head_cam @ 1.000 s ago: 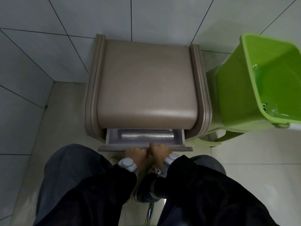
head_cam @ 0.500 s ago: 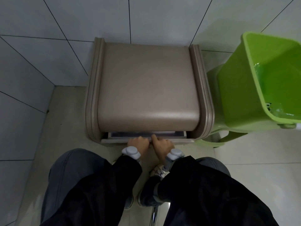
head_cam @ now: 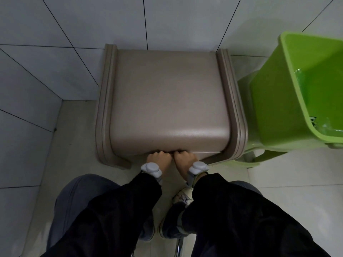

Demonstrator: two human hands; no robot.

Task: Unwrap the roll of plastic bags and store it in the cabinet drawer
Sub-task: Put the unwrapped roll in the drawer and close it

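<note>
Grey wall tiles (head_cam: 37,75) far left, nothing to manage there. Cabinet (head_cam: 168,101) sits in the corner, taupe top, rounded side rails.

Left hand (head_cam: 158,158) is at the front edge under the top, knuckles up, fingers curled against the drawer front. Whether it grips a lip or just presses with the knuckles, cannot tell; fingertips are hidden. Right hand (head_cam: 183,158) just beside it, same pose, same caveat. Grey bands on both wrists.

Drawer front (head_cam: 204,154) reads flush with the cabinet face, only a thin strip visible right of the hands. Roll of plastic bags is not visible; presumably inside the drawer, can't confirm from this view.

Step in hand, as I judge it: seating the drawer fully. To do it well:
- push even on both hands, centred as they are, so the drawer doesn't rack
- keep fingertips out of the gap under the top
- finish with flat pressure, then release and check it doesn't spring back

Green bin (head_cam: 297,101) at right, just beside the cabinet rail. Not in the way.
</note>
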